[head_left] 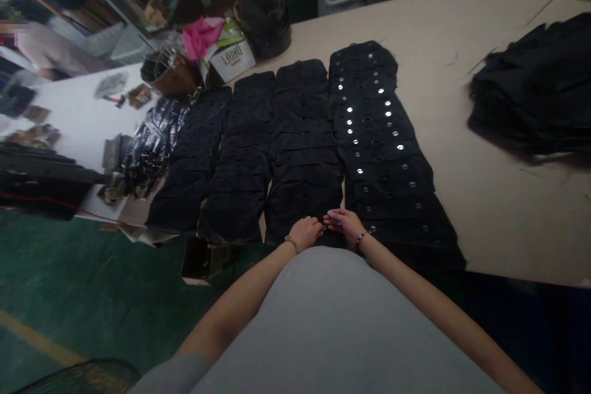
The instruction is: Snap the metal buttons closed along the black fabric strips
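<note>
Several rows of overlapping black fabric pieces [302, 154] lie side by side on the table [455, 92]. The rightmost row [381, 135] carries two lines of shiny round metal pieces. At the near edge of the row beside it, my left hand [308, 233] has its fingers bent together at the cloth; what they grip is too small to tell. Close by on the right, my right hand [344, 223] is curled around small shiny metal pieces. The fingertips of both hands nearly meet.
Black cloth [535, 89] is heaped at the right. Behind the rows stand a white box [231, 63], a brown container [168, 74] and a dark bucket [265, 21]. Plastic-wrapped black strips [159, 135] lie left. A person [50, 46] is at the far left.
</note>
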Tool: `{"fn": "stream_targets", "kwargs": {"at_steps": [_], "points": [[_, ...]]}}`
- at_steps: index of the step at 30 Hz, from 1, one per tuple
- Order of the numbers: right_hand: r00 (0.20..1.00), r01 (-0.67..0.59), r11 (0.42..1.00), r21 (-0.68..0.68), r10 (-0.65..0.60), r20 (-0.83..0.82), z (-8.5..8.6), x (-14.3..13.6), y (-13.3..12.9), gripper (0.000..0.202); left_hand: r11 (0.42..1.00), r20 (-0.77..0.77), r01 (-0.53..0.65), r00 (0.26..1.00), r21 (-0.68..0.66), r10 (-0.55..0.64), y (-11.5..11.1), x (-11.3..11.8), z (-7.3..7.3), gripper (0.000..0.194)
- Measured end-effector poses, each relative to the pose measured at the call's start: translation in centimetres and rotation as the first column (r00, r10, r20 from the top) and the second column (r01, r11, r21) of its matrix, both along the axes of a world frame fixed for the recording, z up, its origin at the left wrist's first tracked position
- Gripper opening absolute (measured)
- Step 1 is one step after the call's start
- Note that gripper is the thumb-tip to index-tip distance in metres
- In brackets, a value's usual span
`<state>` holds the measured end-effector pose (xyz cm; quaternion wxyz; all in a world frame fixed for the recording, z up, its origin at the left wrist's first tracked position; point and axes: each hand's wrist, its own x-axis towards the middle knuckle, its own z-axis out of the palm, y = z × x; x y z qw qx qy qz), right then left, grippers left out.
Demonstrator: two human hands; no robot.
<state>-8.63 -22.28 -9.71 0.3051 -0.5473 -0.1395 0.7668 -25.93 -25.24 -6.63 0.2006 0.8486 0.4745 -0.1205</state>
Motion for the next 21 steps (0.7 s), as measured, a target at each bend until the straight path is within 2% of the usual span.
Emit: {"fn": "stream_targets", "kwargs": {"at_steps": [7, 11, 13, 14, 15, 16, 18, 19, 20, 21], "points": [[1.000, -0.008, 1.000, -0.012, 0.008, 0.008, 0.0, 0.0, 0.2, 0.006, 0.998, 0.016, 0.062, 0.998, 0.016, -0.062, 0.2, -0.1, -0.5, 0.025], [1.000, -0.012, 1.000, -0.018, 0.012, 0.012, 0.1, 0.1, 0.1, 0.006, 0.999, 0.078, 0.038, 0.996, -0.010, -0.037, 0.1, -0.2, -0.7, 0.021], [1.000, -0.012, 1.000, -0.014, 0.012, 0.017, 0.2, 0.1, 0.1, 0.005, 0.996, 0.170, -0.079, 0.982, -0.036, 0.084, -0.3, -1.2, -0.8, 0.017], [1.000, -0.013, 1.000, -0.012, 0.013, 0.018, 0.3, 0.1, 0.1, 0.005, 0.979, 0.236, -0.199, 0.950, -0.045, 0.204, -0.5, -2.1, -0.8, 0.015], [1.000, -0.013, 1.000, -0.012, 0.013, 0.021, 0.4, 0.0, 0.1, 0.004, 0.932, 0.304, -0.357, 0.883, -0.059, 0.357, -0.9, -3.2, -0.9, 0.016], [1.000, -0.012, 1.000, -0.011, 0.013, 0.023, 0.4, 0.0, 0.1, 0.004, 0.848, 0.361, -0.524, 0.777, -0.083, 0.515, -1.2, -4.6, -1.0, 0.017], [1.000, -0.014, 1.000, -0.012, 0.014, 0.022, 0.5, 0.0, 0.1, 0.004, 0.618, 0.416, -0.770, 0.516, -0.159, 0.749, -2.0, -7.4, -1.2, 0.019], [1.000, -0.015, 1.000, -0.012, 0.015, 0.022, 0.6, 0.0, 0.1, 0.004, 0.524, 0.414, -0.827, 0.413, -0.204, 0.812, -2.3, -8.8, -1.4, 0.019], [1.000, -0.015, 1.000, -0.011, 0.015, 0.020, 0.6, 0.0, 0.1, 0.004, 0.460, 0.405, -0.853, 0.341, -0.246, 0.849, -2.6, -9.9, -1.6, 0.018], [1.000, -0.016, 1.000, -0.011, 0.016, 0.016, 0.6, 0.1, 0.2, 0.004, 0.425, 0.397, -0.859, 0.298, -0.285, 0.868, -2.8, -10.8, -1.8, 0.017]]}}
